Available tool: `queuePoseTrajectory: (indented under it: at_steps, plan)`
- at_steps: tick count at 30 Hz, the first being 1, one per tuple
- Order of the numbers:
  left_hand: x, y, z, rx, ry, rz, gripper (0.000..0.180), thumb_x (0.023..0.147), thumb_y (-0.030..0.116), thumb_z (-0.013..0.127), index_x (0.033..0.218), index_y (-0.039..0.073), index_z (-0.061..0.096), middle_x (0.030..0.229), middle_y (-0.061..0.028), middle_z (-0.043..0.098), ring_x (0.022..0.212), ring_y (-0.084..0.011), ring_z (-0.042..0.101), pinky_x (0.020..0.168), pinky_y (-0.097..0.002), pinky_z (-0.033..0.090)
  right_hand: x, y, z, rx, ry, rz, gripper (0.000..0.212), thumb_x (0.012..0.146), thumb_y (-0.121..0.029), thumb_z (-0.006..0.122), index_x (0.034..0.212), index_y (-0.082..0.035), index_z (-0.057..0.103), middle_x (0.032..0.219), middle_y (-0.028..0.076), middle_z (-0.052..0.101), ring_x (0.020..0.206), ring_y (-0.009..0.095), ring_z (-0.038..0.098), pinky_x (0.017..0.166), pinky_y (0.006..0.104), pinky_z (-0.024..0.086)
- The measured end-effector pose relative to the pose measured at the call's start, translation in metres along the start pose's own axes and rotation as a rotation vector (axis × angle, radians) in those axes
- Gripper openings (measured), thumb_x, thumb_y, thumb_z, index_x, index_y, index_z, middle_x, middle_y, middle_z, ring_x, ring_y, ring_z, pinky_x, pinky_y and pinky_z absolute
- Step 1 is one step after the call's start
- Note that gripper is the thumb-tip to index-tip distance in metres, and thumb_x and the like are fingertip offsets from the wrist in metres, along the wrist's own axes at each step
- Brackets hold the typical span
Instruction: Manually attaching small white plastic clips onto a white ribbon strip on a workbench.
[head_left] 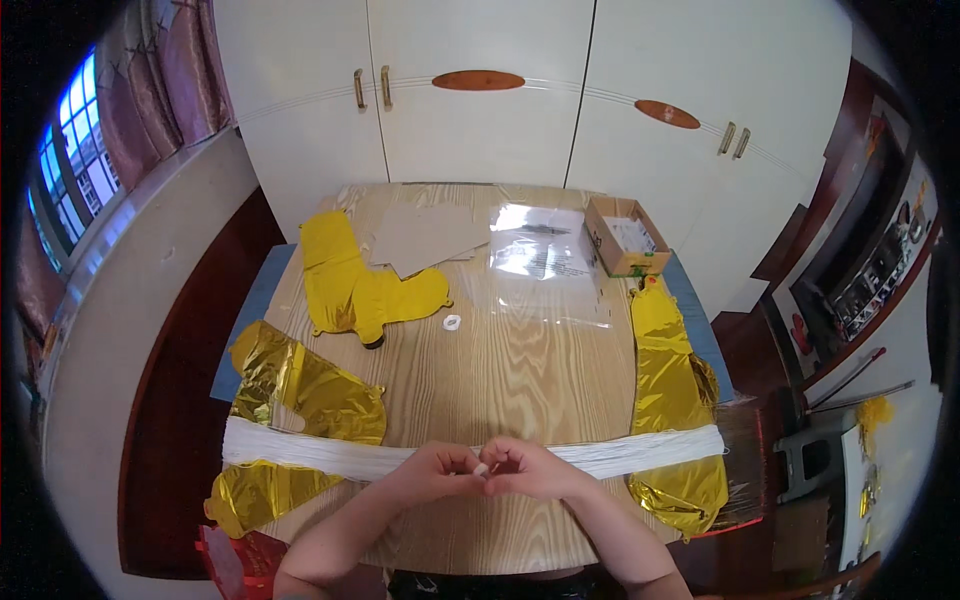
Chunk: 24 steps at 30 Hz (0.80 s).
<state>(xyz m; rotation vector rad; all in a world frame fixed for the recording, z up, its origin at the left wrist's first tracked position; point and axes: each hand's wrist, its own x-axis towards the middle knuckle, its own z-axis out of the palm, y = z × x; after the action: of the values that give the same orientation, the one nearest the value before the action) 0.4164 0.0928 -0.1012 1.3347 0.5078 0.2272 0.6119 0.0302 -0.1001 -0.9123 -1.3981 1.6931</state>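
Pinching: small white piece [482, 469] is held between left hand [438, 473] and right hand [526, 469] fingertips, likely for control; string bundle [650, 453] is stretched beneath, presumably for reach.

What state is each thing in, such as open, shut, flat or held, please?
Left hand: closed on a small white piece
Right hand: curled beside it, grip unclear
White strand bundle: laid out lengthwise
Gold foil balloons: flat, wrinkled
Cardboard box: open
Clear plastic sheet: lying flat
Cabinet doors: shut
Curtains: drawn aside
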Motion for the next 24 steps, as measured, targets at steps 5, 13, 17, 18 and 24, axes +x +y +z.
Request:
queuePoseTrajectory:
  at_steps: [5, 13, 17, 18, 24]
  plan:
    - [-0.005, 0.009, -0.002, -0.162, -0.032, 0.063, 0.015, 0.085, 0.009, 0.056, 0.097, 0.0, 0.058, 0.088, -0.0019, 0.061, 0.082, -0.0076, 0.056, 0.075, -0.0215, 0.044, -0.001, -0.004, 0.004, 0.16, 0.002, -0.029, 0.017, 0.08, -0.001, 0.06, 0.092, -0.003, 0.047, 0.085, 0.002, 0.054, 0.085, 0.011, 0.055, 0.074, 0.0241, 0.044]
    - [-0.005, 0.01, -0.002, -0.163, -0.093, 0.061, 0.012, 0.083, 0.006, 0.056, 0.093, 0.0, 0.057, 0.088, -0.0055, 0.061, 0.083, -0.0114, 0.057, 0.075, -0.0235, 0.044, 0.001, 0.008, -0.001, 0.144, -0.051, -0.073, 0.017, 0.08, -0.001, 0.06, 0.093, -0.002, 0.049, 0.086, 0.002, 0.056, 0.083, 0.01, 0.056, 0.072, 0.0238, 0.045]
    - [-0.006, 0.009, -0.006, -0.233, -0.149, 0.058, 0.011, 0.085, 0.007, 0.055, 0.094, 0.001, 0.054, 0.09, -0.0033, 0.06, 0.087, -0.0112, 0.058, 0.077, -0.0217, 0.044, 0.0, 0.005, 0.0, 0.032, -0.016, -0.06, 0.011, 0.081, -0.003, 0.059, 0.088, -0.001, 0.051, 0.082, 0.001, 0.056, 0.08, 0.009, 0.055, 0.071, 0.023, 0.044]
    - [-0.006, 0.01, -0.007, -0.221, -0.142, 0.03, 0.01, 0.084, 0.006, 0.056, 0.093, 0.002, 0.054, 0.09, -0.0031, 0.06, 0.086, -0.0111, 0.059, 0.076, -0.0213, 0.044, 0.0, 0.005, 0.0, 0.001, -0.003, -0.049, 0.01, 0.082, -0.004, 0.059, 0.087, -0.001, 0.051, 0.081, 0.001, 0.056, 0.079, 0.008, 0.055, 0.071, 0.0229, 0.044]
    - [-0.007, 0.019, 0.0, -0.199, -0.075, -0.019, 0.011, 0.081, 0.002, 0.059, 0.091, 0.003, 0.054, 0.087, -0.0014, 0.061, 0.083, -0.0081, 0.058, 0.072, -0.0197, 0.043, -0.001, 0.008, -0.005, -0.032, -0.001, -0.094, 0.009, 0.083, -0.006, 0.058, 0.087, -0.001, 0.052, 0.081, 0.002, 0.057, 0.079, 0.008, 0.054, 0.07, 0.0234, 0.044]
